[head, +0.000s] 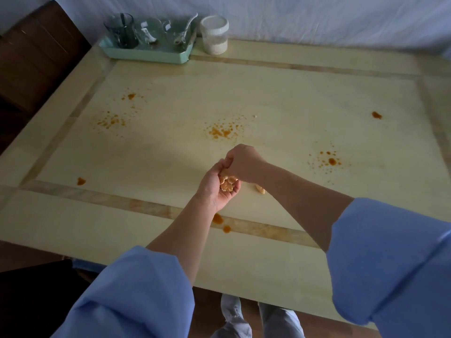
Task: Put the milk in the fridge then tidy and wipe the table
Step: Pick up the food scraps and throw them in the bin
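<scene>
Left hand (219,184) cupped palm-up, fingers curled around pale tan food scraps (227,184), right hand (240,162) pinching another into it; an overfull palm may spill onto orange sauce spots (220,131) on the cream stone-patterned table (268,93); one scrap (260,189) lies just right.

The pale counter (280,98) was spattered with orange-brown stains (220,131) across its inlaid top. Small tan food scraps (227,184) lay cupped in the left hand (217,184), and one more piece (260,189) rested on the counter just beside it.
</scene>
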`<control>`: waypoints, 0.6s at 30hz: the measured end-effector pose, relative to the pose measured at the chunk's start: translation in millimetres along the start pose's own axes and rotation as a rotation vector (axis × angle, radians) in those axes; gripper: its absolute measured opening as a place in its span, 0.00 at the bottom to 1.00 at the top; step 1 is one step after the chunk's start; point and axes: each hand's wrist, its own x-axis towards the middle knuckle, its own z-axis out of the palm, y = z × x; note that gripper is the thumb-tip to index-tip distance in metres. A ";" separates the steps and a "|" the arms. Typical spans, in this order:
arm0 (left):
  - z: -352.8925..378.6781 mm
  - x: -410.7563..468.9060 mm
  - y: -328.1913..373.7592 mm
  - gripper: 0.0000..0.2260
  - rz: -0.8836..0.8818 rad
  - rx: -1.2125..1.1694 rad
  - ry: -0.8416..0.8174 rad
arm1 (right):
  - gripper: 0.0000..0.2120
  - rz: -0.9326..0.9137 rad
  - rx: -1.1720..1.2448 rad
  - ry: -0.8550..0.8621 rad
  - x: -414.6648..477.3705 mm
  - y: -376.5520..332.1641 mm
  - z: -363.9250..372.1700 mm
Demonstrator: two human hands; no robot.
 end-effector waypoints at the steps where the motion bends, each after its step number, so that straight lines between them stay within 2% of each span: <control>1: 1.8 0.7 -0.6 0.09 0.006 -0.024 -0.016 | 0.10 -0.002 0.051 -0.007 0.7 -1.7 -3.5; 5: 6.7 4.3 -3.8 0.13 -0.019 -0.093 -0.061 | 0.13 0.044 0.207 0.012 2.0 3.9 -21.8; 9: 13.0 4.4 -8.9 0.14 -0.052 -0.105 -0.101 | 0.13 0.139 0.286 0.167 6.4 29.1 -29.8; 14: 11.0 2.6 -13.2 0.13 -0.037 -0.081 -0.069 | 0.13 0.265 0.055 0.071 -0.4 70.5 -6.4; 18: 7.3 5.4 -16.9 0.12 -0.009 -0.046 -0.010 | 0.11 0.304 0.035 0.136 1.8 77.6 11.9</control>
